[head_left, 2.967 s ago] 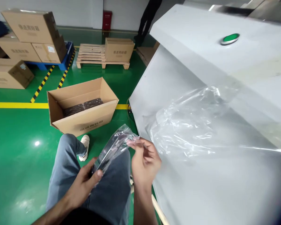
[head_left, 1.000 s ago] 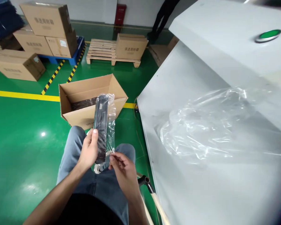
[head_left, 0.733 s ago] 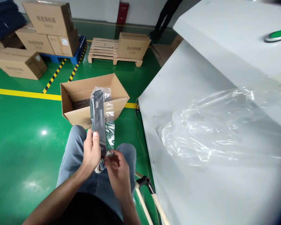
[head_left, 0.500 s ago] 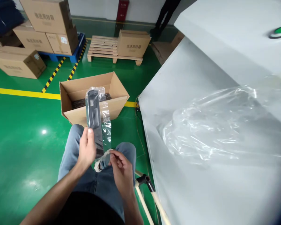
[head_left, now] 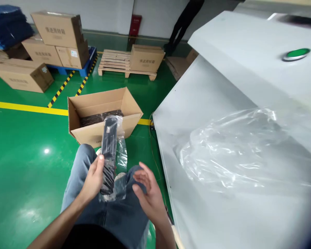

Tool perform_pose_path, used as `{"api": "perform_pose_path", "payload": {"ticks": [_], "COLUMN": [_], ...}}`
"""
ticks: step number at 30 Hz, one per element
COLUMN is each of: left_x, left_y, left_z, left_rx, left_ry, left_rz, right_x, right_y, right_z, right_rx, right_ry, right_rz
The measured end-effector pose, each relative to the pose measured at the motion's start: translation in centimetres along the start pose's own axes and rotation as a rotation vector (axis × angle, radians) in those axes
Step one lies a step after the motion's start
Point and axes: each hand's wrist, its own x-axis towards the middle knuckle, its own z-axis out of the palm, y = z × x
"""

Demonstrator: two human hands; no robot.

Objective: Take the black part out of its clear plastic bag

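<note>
My left hand (head_left: 93, 178) is closed on a long, flat black part (head_left: 110, 141) inside a clear plastic bag (head_left: 122, 155). The part stands nearly upright above my lap, and the loose side of the bag hangs to its right. To the right of the bag, my right hand (head_left: 150, 193) is apart from it, fingers spread with nothing in them. Just beyond the bagged part is an open cardboard box (head_left: 93, 135) on the floor. Several dark, bagged pieces (head_left: 93, 119) lie inside the box.
A large grey-white surface (head_left: 223, 207) fills the right side, with crumpled clear plastic bags (head_left: 228, 148) on it. Further back stand a wooden pallet (head_left: 114, 61), stacked cartons (head_left: 58, 31) and a blue pallet (head_left: 84, 72). A person's dark-clothed legs (head_left: 181, 26) show at the back.
My right hand has let go of the bag's lower edge and moved right, its fingers opening. My left hand has lowered the bagged part slightly and shifted it right. The view has tilted up a little.
</note>
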Motion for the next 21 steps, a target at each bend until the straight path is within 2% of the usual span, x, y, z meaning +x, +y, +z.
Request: {"api": "perform_pose_path", "payload": {"ticks": [3, 6, 8, 10, 13, 17, 21], "left_x": [-1.8, -2.8, -2.9, -2.6, -2.2, -2.5, -3.6], "left_y": [-1.1, -1.6, -1.6, -1.6, -1.8, -2.1, -2.5], "left_z": [0.7, 1.0, 0.8, 0.3, -0.5, -0.9, -0.5], "left_rx": [0.086, 0.111, 0.092, 0.077, 0.147, 0.322, 0.443], "left_ry": [-0.057, -0.102, -0.146, -0.213, -0.269, -0.268, -0.357], "left_rz": [0.049, 0.026, -0.016, -0.045, 0.015, 0.146, 0.172], "right_x": [1.2, 2.0, 2.0, 1.6, 0.8, 1.2, 3.0], "right_y": [-1.4, -2.1, -1.8, -1.3, -0.9, -2.1, -3.5], "right_z": [1.4, 2.4, 2.4, 2.1, 1.4, 0.1, -1.0], "right_rx": [-0.094, -0.208, -0.179, -0.067, 0.006, -0.164, -0.308], "right_ry": [0.215, 0.331, 0.349, 0.310, 0.265, 0.417, 0.526], "right_rz": [-0.008, -0.018, 0.013, 0.104, 0.159, -0.044, -0.185]}}
